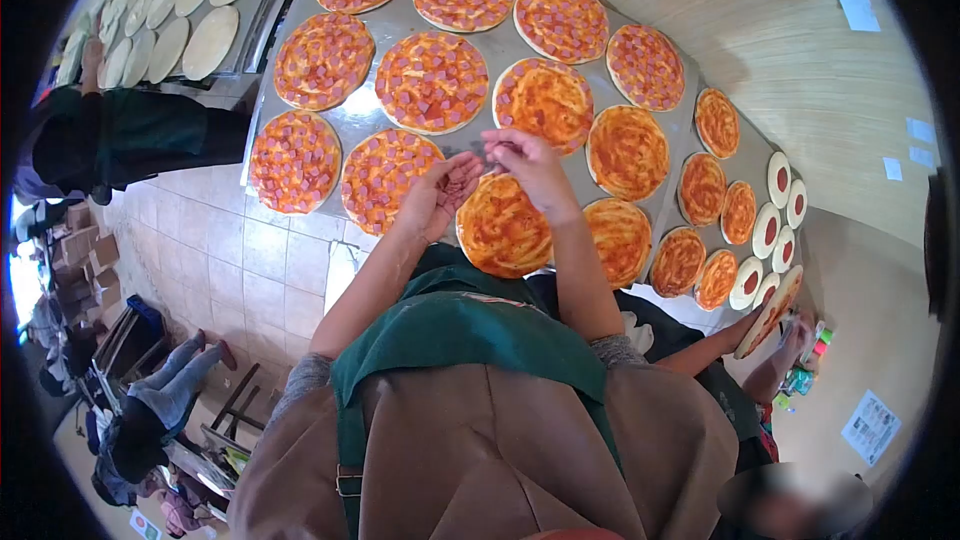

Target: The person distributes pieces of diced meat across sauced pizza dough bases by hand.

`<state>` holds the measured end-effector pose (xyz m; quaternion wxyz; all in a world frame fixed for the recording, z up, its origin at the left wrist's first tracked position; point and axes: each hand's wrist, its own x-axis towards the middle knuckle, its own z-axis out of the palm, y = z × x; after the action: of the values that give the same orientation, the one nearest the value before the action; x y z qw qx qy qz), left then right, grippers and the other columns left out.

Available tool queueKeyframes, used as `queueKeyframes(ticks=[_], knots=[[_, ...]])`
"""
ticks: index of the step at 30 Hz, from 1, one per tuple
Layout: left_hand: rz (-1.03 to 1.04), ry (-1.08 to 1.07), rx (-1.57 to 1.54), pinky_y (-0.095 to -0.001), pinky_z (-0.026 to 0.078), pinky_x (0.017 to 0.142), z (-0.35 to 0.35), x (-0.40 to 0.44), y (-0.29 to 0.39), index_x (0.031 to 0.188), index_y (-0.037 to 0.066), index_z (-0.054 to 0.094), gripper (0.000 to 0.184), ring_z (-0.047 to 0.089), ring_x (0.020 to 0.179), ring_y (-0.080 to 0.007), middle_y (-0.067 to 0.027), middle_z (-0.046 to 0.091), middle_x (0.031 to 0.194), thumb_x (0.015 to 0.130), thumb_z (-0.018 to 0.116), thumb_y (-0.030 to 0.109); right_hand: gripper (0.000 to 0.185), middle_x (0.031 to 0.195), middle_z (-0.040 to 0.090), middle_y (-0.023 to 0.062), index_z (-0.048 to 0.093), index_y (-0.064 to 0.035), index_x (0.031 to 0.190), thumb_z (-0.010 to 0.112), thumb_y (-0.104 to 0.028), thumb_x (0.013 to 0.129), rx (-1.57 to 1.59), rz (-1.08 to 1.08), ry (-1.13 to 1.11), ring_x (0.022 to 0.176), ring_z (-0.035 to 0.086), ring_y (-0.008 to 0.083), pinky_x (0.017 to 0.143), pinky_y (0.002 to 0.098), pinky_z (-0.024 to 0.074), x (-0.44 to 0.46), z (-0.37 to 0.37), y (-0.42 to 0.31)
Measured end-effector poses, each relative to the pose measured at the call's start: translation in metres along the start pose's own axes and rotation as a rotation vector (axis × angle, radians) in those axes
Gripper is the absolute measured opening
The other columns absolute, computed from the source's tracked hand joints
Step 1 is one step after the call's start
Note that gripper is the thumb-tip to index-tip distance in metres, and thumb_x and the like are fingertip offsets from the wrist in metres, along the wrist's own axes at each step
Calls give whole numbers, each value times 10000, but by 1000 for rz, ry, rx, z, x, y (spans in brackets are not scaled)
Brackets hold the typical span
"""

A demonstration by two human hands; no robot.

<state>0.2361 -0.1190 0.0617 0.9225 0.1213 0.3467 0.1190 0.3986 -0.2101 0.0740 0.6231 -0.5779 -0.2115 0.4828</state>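
My left hand point(440, 197) is turned palm up over the table, its fingers half curled and apart; I make out nothing in it. Close beside it, my right hand point(528, 168) has its fingers bent together, and whatever they may pinch is too small to see. Under and between the hands lies a sauced pizza point(503, 232) at the table's near edge. Left of it is a pizza with ham cubes point(385, 175). Just beyond my right hand, another sauced pizza point(545, 108) carries ham cubes along its left and upper side only.
More ham-topped pizzas point(432, 82) fill the metal table's left and far side. Sauced bases point(627, 152) and bases with sauce dabs point(767, 230) lie rightward. A co-worker's hand at right tilts a pizza base point(770, 315). Another person point(130, 135) stands left by plain dough rounds point(210, 43).
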Motion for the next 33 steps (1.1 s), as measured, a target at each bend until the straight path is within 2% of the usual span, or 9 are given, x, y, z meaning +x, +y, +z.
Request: queueKeyframes(ticks=[3,6,12,18,21,24,27,30,33], knots=[[-2,24,-26,-274,483,956,-9,0,-1,1248,-53,488,368,585,1096,-196,-144,595,1190,972,444,187,194,805,639,13,646,-1,1043,620,-83,869,-105,132,202,656,586,101,641,226,501,6,-50,0],[9,40,-35,-276,497,937,-18,1,-1,1242,-50,496,364,593,1083,-193,-142,601,1182,967,458,186,192,779,653,26,670,4,1006,635,-122,864,-290,168,236,674,600,97,630,223,495,26,-85,19],[23,86,-37,-277,516,903,-14,-6,2,1222,-44,513,348,616,1041,-189,-140,625,1138,974,441,188,146,796,701,114,719,-35,862,665,-157,802,-867,26,191,726,667,189,673,310,513,65,-89,45],[33,96,-56,-279,524,886,-26,-7,2,1211,-47,523,345,624,1028,-193,-146,630,1129,979,426,189,160,796,698,110,713,-17,865,708,-145,769,-990,37,194,714,658,179,657,307,511,77,-83,50],[37,113,-54,-279,524,886,-26,-8,3,1214,-49,521,347,626,1025,-194,-149,628,1134,981,420,187,158,767,689,109,698,-22,825,740,-143,734,-1055,60,294,708,656,187,645,313,507,76,-77,46],[47,116,-60,-280,524,887,-24,-11,6,1214,-49,521,346,626,1027,-194,-148,628,1136,982,416,185,100,747,676,116,676,-64,743,701,-160,755,-1075,64,394,745,658,273,690,389,505,73,-73,41],[56,112,-64,-282,522,893,-25,-11,6,1214,-48,521,344,625,1029,-193,-146,627,1138,982,413,183,105,727,670,104,668,-63,730,701,-160,753,-1017,-18,321,729,650,285,675,399,498,75,-72,42],[44,123,-58,-280,524,892,-24,-10,7,1215,-44,519,341,627,1025,-190,-144,627,1137,983,409,179,99,733,673,99,666,-62,731,691,-154,757,-1135,-75,251,722,647,287,671,404,498,77,-70,46],[31,131,-66,-275,530,881,-22,-9,10,1217,-40,517,340,629,1018,-186,-140,629,1132,981,406,178,100,719,672,92,674,-50,741,685,-148,756,-1118,-86,297,691,649,250,650,379,500,73,-69,40]])
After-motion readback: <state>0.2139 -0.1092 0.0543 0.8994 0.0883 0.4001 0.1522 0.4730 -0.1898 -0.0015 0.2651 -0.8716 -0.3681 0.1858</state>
